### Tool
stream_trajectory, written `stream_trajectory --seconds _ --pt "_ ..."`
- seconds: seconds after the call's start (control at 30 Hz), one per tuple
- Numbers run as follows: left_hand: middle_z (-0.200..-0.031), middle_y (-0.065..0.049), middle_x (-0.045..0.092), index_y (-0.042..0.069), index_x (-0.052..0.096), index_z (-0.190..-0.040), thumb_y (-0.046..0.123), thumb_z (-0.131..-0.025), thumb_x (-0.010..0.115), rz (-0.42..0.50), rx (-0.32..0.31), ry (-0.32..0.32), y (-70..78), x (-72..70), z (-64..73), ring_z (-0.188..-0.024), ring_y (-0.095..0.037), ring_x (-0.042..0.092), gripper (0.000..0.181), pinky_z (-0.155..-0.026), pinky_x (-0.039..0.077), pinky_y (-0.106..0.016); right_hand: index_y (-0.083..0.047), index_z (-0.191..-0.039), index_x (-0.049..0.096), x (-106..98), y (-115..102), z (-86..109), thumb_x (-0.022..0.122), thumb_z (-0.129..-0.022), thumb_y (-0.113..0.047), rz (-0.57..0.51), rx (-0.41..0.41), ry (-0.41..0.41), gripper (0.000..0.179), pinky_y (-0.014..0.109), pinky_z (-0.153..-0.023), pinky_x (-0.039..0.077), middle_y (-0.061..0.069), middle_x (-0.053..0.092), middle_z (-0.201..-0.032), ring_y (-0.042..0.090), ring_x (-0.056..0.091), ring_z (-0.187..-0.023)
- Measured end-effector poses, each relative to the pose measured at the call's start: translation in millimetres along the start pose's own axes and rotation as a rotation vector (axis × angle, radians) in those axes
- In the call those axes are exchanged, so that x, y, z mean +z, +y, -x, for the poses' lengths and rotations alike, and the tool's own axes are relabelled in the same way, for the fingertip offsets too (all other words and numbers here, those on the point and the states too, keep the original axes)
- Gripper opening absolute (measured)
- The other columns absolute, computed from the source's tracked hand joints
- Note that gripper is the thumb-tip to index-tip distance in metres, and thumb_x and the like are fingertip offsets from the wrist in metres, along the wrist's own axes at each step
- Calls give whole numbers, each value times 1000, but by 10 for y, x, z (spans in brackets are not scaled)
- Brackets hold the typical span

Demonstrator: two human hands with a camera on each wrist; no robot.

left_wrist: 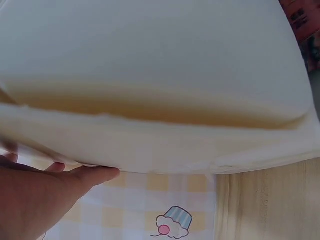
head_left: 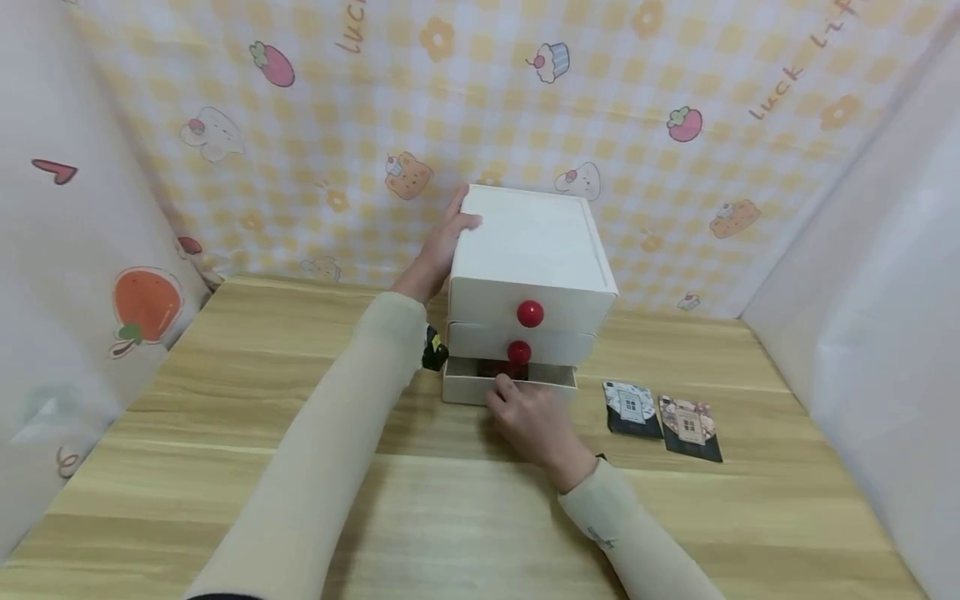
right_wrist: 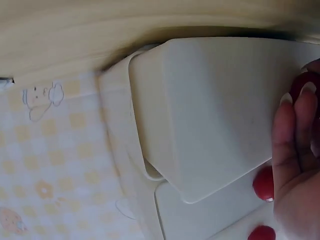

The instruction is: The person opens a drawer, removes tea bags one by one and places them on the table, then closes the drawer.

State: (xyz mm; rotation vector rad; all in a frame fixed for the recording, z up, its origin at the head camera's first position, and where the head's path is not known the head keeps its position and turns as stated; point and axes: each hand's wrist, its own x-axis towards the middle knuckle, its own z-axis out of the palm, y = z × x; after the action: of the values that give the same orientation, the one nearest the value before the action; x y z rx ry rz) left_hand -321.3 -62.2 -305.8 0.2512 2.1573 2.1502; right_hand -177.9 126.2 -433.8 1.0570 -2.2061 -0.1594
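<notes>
A white drawer cabinet [head_left: 531, 237] with red ball knobs stands on the table. Its bottom drawer [head_left: 468, 390] is pulled part way out, and a dark red packet [head_left: 491, 368] shows inside. My right hand [head_left: 536, 425] is at the front of this drawer, fingers curled; in the right wrist view, the fingertips pinch its red knob [right_wrist: 304, 82]. Against the cabinet's upper left edge rests my left hand [head_left: 446, 242], thumb over the top and fingers along the side. In the left wrist view the thumb lies straight on the cabinet's edge.
Two flat packets lie right of the cabinet: a grey-and-black packet [head_left: 632, 408] and a brown-and-black packet [head_left: 690, 427]. Behind the cabinet hangs a yellow checked cloth [head_left: 337, 150]. White sheets [head_left: 885, 250] close off both sides of the wooden table [head_left: 247, 375].
</notes>
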Motion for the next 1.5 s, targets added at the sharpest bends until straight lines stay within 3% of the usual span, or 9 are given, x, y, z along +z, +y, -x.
stream_trajectory --seconds 0.17,0.47,0.7,0.97,1.2,1.5 --pt "-173 10 -1 32 6 -164 28 -102 39 -2 7 6 -1 -43 1 -160 -13 -1 71 -130 2 -44 -12 -78 69 -90 -94 9 69 -82 -4 -31 -12 -6 8 21 -40 39 3 67 -82 9 53 -47" --pt "-173 9 1 31 7 -164 27 -102 39 6 10 0 -35 0 -15 -160 -13 1 70 -130 3 -43 -14 -79 66 -243 -149 66 77 -70 -8 -56 0 -89 14 21 -41 37 0 62 -80 7 46 -47" --pt "-173 7 0 29 8 -164 26 -102 39 16 19 2 -43 18 -30 -160 -13 1 70 -130 3 -43 -13 -80 67 -335 -176 132 76 -72 0 -68 -18 -99 18 19 -41 36 0 66 -82 6 47 -48" --pt "-173 8 -1 30 7 -164 26 -101 40 16 13 -2 -17 14 -17 -160 -13 0 71 -130 2 -43 -14 -82 68 -437 -239 160 81 -81 -11 -4 -71 -102 13 17 -42 37 -2 68 -82 3 46 -47" --pt "-173 9 -1 30 6 -164 27 -102 39 5 14 1 -7 -14 -19 -160 -13 -1 71 -130 1 -43 -15 -82 69 -526 -307 205 82 -78 -8 5 -87 -106 15 18 -41 37 -1 70 -87 4 46 -46" --pt "-173 9 -1 29 8 -164 27 -102 39 2 20 3 10 -12 -4 -160 -13 -1 70 -130 1 -43 -16 -88 69 -661 -360 253 76 -79 -5 -9 -123 -240 16 19 -42 33 -4 69 -90 4 42 -48"
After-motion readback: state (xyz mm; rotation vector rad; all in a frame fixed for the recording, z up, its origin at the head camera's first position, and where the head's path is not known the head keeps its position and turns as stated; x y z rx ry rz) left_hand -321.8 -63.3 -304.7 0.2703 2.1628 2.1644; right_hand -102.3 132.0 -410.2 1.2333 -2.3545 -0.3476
